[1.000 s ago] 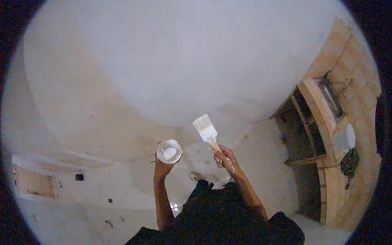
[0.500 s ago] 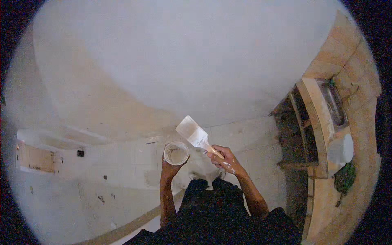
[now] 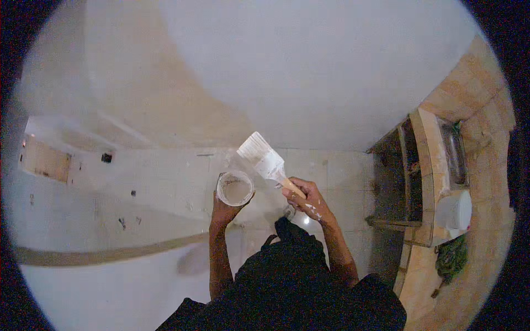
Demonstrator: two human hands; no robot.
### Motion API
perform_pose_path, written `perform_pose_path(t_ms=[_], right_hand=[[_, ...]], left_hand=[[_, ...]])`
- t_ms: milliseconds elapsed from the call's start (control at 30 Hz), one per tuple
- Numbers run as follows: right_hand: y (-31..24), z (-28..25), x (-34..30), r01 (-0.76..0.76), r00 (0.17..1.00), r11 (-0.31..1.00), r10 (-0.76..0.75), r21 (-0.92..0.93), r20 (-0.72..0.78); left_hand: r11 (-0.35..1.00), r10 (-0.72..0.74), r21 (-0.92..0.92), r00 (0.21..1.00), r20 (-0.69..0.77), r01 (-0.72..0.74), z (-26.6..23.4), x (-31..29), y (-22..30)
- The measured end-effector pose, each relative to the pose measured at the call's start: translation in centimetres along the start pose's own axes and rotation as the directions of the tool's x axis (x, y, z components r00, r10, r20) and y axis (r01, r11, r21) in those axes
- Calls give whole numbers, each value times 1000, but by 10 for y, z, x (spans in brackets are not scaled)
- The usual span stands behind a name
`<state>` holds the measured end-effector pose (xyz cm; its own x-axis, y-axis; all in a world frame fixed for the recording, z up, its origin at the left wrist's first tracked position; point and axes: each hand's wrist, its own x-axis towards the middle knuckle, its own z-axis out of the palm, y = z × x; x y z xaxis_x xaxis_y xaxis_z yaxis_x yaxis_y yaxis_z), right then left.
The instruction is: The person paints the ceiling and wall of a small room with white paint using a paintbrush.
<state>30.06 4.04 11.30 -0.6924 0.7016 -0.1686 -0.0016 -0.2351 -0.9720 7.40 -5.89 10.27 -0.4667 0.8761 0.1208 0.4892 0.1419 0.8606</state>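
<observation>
My left hand (image 3: 224, 211) is wrapped round a small round paint tub (image 3: 235, 188), its open top facing up and its rim smeared white. Whitish paint shows inside the tub. In my right hand (image 3: 310, 202) is a wide paintbrush (image 3: 269, 164), gripped by its wooden handle. White paint coats the bristles and has splashed onto the back of that hand. The bristles point up and to the left, above the tub and apart from it. Ahead rises a wall (image 3: 309, 71), white over most of its surface and tan toward the left.
At the right stands a tiled counter (image 3: 432, 165) with a sink basin (image 3: 452, 151), a white bucket (image 3: 455, 211) and a green bundle (image 3: 451, 259). Open shelving lies beneath it. Small dark bits and a black object (image 3: 106, 158) are scattered on the pale floor (image 3: 165, 182).
My view has turned, so the wall's tan area and the floor sit differently. Both hands still hold the tub and the brush, a little higher in view.
</observation>
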Motion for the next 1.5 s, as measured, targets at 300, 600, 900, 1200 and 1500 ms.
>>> perform_pose_path(t_ms=[300, 600, 900, 1200, 1500], right_hand=[[-38, 8, -4, 87, 996, 926, -89, -368, 11], [-67, 3, 3, 57, 998, 852, -35, -521, 53], [-54, 7, -8, 109, 986, 810, -162, -576, -41], [-45, 13, -7, 55, 958, 796, -211, -602, -192], [-27, 5, -6, 309, 867, 836, -444, -453, -227]], left_hand=[[994, 109, -22, 991, 83, -108, -6, 19, 5], [996, 31, -87, 956, 292, -6, -3, 37, -5], [960, 139, -271, 959, 248, -69, 9, 34, -11], [907, 218, -397, 963, 157, -141, 12, 35, -27], [927, 254, -313, 960, 122, -206, -6, 37, -17]])
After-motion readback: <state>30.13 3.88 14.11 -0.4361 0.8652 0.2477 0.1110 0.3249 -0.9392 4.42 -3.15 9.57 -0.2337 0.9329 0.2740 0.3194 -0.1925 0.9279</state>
